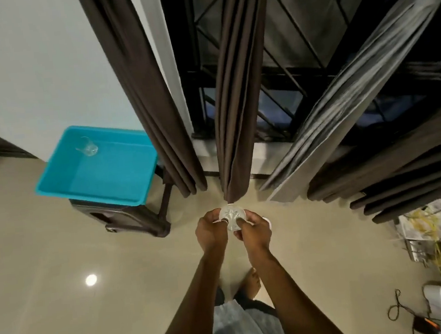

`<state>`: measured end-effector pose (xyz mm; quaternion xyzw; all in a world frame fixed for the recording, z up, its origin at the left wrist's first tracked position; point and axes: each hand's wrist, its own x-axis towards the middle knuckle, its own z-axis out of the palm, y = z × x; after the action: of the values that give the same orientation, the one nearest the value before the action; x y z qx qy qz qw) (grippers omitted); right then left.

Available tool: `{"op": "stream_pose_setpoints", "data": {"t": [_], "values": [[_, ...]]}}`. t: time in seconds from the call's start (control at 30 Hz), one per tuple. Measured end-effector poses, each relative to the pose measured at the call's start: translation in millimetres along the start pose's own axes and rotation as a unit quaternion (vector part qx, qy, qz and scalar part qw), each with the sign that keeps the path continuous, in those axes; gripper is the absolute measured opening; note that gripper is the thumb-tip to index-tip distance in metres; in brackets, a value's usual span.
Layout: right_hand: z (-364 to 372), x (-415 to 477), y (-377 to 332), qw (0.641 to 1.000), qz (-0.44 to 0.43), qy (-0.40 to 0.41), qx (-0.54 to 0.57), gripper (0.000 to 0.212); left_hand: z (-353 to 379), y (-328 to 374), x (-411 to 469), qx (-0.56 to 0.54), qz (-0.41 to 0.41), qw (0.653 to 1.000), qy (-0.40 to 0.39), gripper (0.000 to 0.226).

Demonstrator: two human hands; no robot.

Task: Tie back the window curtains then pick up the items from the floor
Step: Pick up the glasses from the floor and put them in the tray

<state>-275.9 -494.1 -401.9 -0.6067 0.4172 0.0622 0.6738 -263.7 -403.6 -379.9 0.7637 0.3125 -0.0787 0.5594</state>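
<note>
Dark brown curtains hang at the window: one panel (141,88) at the left, a gathered middle panel (237,106), and bunched panels (392,177) at the right beside a grey-lined one (347,100). Below the middle panel's hem, my left hand (211,232) and my right hand (255,230) together grip a small clear plastic item (232,218), which looks like a crumpled cup or bottle. A white strip shows near my right fingers. Both hands are closed around the item above the beige floor.
A turquoise tub (53,180) holding a clear glass (88,147) sits on a dark stool (138,217) at the left. Papers, yellow wires (430,230) and black cables (397,306) lie on the floor at the right. My bare foot (249,282) stands below my hands.
</note>
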Motion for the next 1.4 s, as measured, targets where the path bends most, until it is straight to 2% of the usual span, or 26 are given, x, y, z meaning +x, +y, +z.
{"op": "stream_pose_setpoints", "data": {"t": [0.27,0.33,0.47,0.7,0.83,1.0,1.1,1.2,1.4], "values": [[40.4,-12.8,-14.4,0.996,-0.040,-0.048,-0.060,0.033,-49.8,9.8,17.1,-0.041,0.023,0.999,0.018,0.027],[59.0,-20.1,-13.6,0.994,-0.054,-0.060,-0.075,0.033,-68.9,5.8,27.9,-0.047,0.026,0.998,0.019,0.021],[111.3,-41.5,-6.8,0.991,-0.072,-0.076,-0.083,0.032,-123.3,-3.4,54.0,-0.022,0.048,0.998,0.025,0.011],[225.5,-96.6,25.7,0.987,-0.072,-0.107,-0.097,0.038,-242.8,-32.2,106.1,-0.045,0.032,0.997,0.045,0.014],[270.8,-118.9,32.2,0.983,-0.081,-0.110,-0.119,0.040,-287.7,-41.6,126.9,-0.046,0.021,0.997,0.061,0.014],[301.1,-126.0,33.9,0.975,-0.092,-0.115,-0.164,0.041,-311.3,-52.4,149.1,-0.038,0.014,0.997,0.065,0.016],[310.6,-114.9,28.4,0.974,-0.088,-0.124,-0.170,0.039,-313.9,-42.2,157.4,-0.042,0.022,0.997,0.060,0.009],[326.3,-98.2,15.8,0.973,-0.082,-0.135,-0.169,0.031,-315.2,-33.0,176.4,-0.004,0.064,0.996,0.063,0.004],[385.8,-61.0,-19.2,0.958,-0.091,-0.190,-0.193,0.022,-329.7,-7.2,241.8,0.030,0.076,0.992,0.098,0.016]]}}
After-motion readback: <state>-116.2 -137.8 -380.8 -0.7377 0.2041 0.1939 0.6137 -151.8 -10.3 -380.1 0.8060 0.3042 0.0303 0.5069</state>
